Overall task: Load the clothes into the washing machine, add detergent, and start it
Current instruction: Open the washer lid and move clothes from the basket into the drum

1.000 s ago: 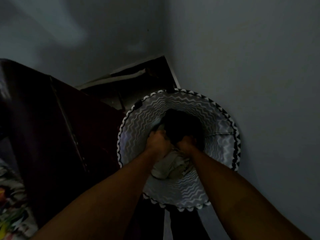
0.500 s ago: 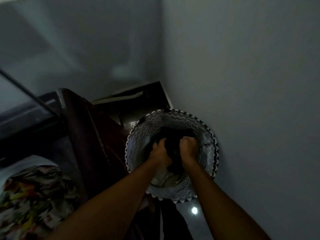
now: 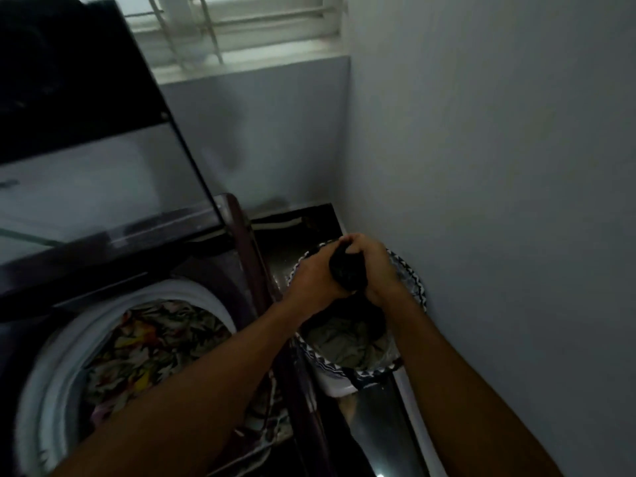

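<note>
Dark, near-black garment [image 3: 347,273], plain, without visible pattern. Laundry basket [image 3: 414,287]: rim edged in a black-and-white triangle zigzag; lower outer wall white. Inside it, a plain olive-grey cloth [image 3: 339,342]. Washing machine [image 3: 247,242]: dark maroon-brown body, white ring round the drum opening, black-framed glass lid [image 3: 103,187]. In the drum, a floral print fabric [image 3: 151,349] in yellow, orange, white and dark green. Walls [image 3: 481,166] pale blue-grey.

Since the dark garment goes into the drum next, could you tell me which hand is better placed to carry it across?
Probably the left hand: it grips the dark garment on the side nearer the washing machine drum.
</note>
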Demonstrator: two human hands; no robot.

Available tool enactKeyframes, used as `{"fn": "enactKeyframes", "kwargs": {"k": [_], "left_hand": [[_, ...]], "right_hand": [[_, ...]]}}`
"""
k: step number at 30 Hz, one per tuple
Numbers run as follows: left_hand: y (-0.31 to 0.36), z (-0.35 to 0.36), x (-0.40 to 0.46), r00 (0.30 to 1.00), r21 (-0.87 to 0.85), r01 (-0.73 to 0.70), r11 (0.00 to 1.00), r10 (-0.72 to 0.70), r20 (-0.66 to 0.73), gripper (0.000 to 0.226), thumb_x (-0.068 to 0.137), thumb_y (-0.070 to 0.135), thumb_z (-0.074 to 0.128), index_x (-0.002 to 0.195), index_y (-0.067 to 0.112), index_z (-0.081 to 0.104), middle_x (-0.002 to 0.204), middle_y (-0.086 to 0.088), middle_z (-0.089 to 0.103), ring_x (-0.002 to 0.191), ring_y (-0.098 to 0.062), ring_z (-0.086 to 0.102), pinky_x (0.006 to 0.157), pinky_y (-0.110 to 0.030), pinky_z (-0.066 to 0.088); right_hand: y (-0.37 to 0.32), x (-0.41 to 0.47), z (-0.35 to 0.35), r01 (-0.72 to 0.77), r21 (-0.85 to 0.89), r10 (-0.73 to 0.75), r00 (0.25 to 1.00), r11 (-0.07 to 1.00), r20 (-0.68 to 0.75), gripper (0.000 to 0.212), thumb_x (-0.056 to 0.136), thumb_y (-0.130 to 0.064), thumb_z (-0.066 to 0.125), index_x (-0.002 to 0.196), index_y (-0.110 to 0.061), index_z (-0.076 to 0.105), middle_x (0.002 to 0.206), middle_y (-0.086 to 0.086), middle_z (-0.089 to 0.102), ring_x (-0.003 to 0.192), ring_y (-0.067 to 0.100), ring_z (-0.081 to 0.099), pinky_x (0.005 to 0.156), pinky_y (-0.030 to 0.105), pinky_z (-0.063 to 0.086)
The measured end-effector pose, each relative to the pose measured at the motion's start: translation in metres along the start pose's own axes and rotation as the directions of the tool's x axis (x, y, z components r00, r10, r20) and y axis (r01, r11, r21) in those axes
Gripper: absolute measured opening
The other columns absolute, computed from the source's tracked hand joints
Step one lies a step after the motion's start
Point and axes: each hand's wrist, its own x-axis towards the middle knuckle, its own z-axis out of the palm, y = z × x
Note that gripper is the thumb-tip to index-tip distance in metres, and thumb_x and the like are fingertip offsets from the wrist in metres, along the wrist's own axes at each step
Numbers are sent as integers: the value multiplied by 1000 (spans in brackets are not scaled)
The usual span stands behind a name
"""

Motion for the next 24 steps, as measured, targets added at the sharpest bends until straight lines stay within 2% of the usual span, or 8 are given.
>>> {"fn": "enactKeyframes", "kwargs": {"k": [3,6,9,12,16,20,22,24], "left_hand": [[18,-24,-26,999,79,-6,997,9,-33,69,62,19,84,126,25,61,116,2,69,109,-18,64,92,-27,50],[31,-46,-50,992,68,-13,998,22,-124,52,64,18,83,113,22,66,106,1,71,100,-18,66,87,-32,53],[40,-71,-72,969,114,-55,992,80,-232,49,64,19,83,111,21,67,107,0,70,99,-19,65,89,-36,54],[45,-99,-90,933,177,-86,980,142,-330,47,68,19,81,113,21,67,110,-3,69,101,-22,64,89,-28,50],[43,-142,-119,863,212,-58,976,156,-480,46,68,16,79,112,21,68,108,-3,68,99,-22,63,88,-28,50],[35,-176,-156,775,180,-33,983,139,-616,46,70,13,77,113,21,67,111,-3,66,103,-20,62,92,-31,50],[29,-198,-179,745,212,40,977,112,-658,46,72,12,77,116,20,66,108,-7,63,98,-22,60,85,-25,45],[15,-223,-196,781,336,135,932,109,-615,46,77,16,72,120,25,61,104,-7,58,93,-23,57,81,-25,44]], "right_hand": [[-10,-28,-11,-13,177,3,998,984,60,25,84,-22,50,96,-8,67,84,14,65,69,28,61,60,30,51],[-6,-42,-25,73,-198,-77,997,977,-11,23,89,-3,51,109,-9,61,87,15,62,62,25,57,48,29,46],[3,-59,-17,168,-663,-25,975,730,220,62,80,15,55,133,-17,50,117,9,59,101,31,62,79,42,52],[4,-74,23,320,-808,71,912,494,405,66,77,12,68,137,1,44,135,23,51,125,38,50,100,38,43],[1,-84,88,333,-828,62,914,452,401,54,79,-3,73,129,4,54,129,23,57,120,36,55,101,40,45],[-18,-96,135,429,-902,-139,897,44,420,53,78,-37,72,123,-12,59,120,17,64,107,39,61,87,42,52],[-27,-109,162,507,-861,-177,851,37,494,48,78,-43,68,117,-15,61,114,15,67,101,38,63,83,41,53],[-24,-120,192,590,-803,-203,798,78,567,38,82,-41,65,111,-17,64,107,12,69,94,33,64,77,35,53]]}}
